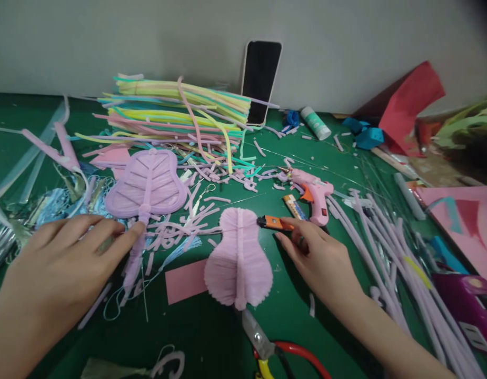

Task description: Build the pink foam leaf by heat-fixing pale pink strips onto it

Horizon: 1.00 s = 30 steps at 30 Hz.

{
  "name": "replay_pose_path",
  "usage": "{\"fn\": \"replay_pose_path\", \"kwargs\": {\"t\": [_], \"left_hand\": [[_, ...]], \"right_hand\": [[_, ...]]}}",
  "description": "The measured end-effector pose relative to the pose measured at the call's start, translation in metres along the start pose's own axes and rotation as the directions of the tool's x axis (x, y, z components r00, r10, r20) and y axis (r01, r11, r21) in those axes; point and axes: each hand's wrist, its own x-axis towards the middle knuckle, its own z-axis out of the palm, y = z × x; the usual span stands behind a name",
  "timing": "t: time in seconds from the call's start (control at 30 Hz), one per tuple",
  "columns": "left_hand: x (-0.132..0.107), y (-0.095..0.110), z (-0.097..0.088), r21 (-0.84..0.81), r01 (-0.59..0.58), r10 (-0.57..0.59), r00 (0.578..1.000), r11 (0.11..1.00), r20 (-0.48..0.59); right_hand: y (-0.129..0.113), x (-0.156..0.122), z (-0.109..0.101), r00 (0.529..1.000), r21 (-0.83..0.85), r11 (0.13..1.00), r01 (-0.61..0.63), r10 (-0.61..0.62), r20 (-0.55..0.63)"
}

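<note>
My left hand [75,263] is closed, fingertips pinching the handle of a lilac leaf-shaped fan [164,181] with rib lines, made of pipe cleaners. In my right hand [318,252] is an orange lighter [275,222], its black end pointing left at a second lilac piece. That second piece, a gourd-shaped pipe-cleaner panel [239,258] with a central spine, lies on the green table between my hands. The lighter's tip is close to the panel's upper right edge; I cannot tell whether they touch. Red-and-yellow-handled pliers [262,339] lie just below the panel.
A pink glue gun [316,195] lies beyond my right hand. Bundled coloured pipe cleaners [168,113] and a propped phone [261,79] are at the back. Loose lilac stems [397,263] cover the right side. Blue tassels [56,205] lie left, and a pink card [186,281] lies near the panel.
</note>
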Motion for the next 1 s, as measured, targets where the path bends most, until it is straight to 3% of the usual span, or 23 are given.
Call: {"fn": "replay_pose_path", "kwargs": {"t": [0.1, 0.2, 0.33, 0.4, 0.5, 0.57, 0.63, 0.73, 0.8, 0.87, 0.93, 1.0], "left_hand": [[-0.004, -0.001, 0.000, -0.023, -0.003, 0.003, 1.000, 1.000, -0.004], [-0.001, 0.007, -0.005, -0.192, -0.050, 0.039, 0.998, 0.980, -0.056], [0.011, 0.025, -0.015, -0.372, -0.072, 0.034, 0.994, 0.926, -0.106], [0.020, 0.035, -0.017, -0.370, -0.110, 0.071, 0.991, 0.923, -0.117], [0.040, 0.055, -0.019, -0.292, -0.219, 0.172, 0.969, 0.931, -0.179], [0.055, 0.071, -0.021, -0.281, -0.257, 0.225, 0.964, 0.925, -0.140], [0.067, 0.083, -0.020, -0.314, -0.313, 0.288, 0.950, 0.896, -0.123], [0.077, 0.085, -0.013, -0.384, -0.319, 0.286, 0.948, 0.866, -0.143], [0.080, 0.077, -0.006, -0.436, -0.256, 0.209, 0.966, 0.863, -0.153], [0.082, 0.068, -0.002, -0.507, -0.088, 0.031, 0.992, 0.858, -0.121], [0.086, 0.062, -0.003, -0.587, 0.136, -0.157, 0.988, 0.798, 0.015], [0.094, 0.063, -0.007, -0.659, 0.317, -0.226, 0.948, 0.682, 0.222]], "right_hand": [[0.007, 0.006, 0.005, 0.999, -0.134, 0.991, 0.025, -0.028, -0.024], [0.013, 0.013, 0.005, 0.999, -0.254, 0.967, -0.013, 0.001, -0.047], [0.002, 0.017, -0.019, 0.983, -0.204, 0.978, -0.045, 0.007, -0.182], [-0.017, 0.015, -0.036, 0.956, -0.171, 0.983, 0.061, -0.106, -0.272], [-0.050, 0.011, -0.054, 0.929, -0.127, 0.940, 0.317, -0.335, -0.161], [-0.067, 0.008, -0.052, 0.912, -0.057, 0.912, 0.405, -0.408, -0.051], [-0.073, 0.006, -0.043, 0.899, 0.053, 0.898, 0.436, -0.438, 0.025], [-0.062, 0.004, -0.027, 0.929, 0.162, 0.928, 0.336, -0.355, 0.106], [-0.049, 0.003, -0.023, 0.953, 0.171, 0.951, 0.258, -0.279, 0.116], [-0.036, 0.001, -0.023, 0.968, 0.152, 0.965, 0.214, -0.231, 0.101], [-0.027, -0.001, -0.024, 0.973, 0.132, 0.972, 0.195, -0.208, 0.096], [-0.023, -0.003, -0.024, 0.975, 0.123, 0.977, 0.175, -0.190, 0.115]]}}
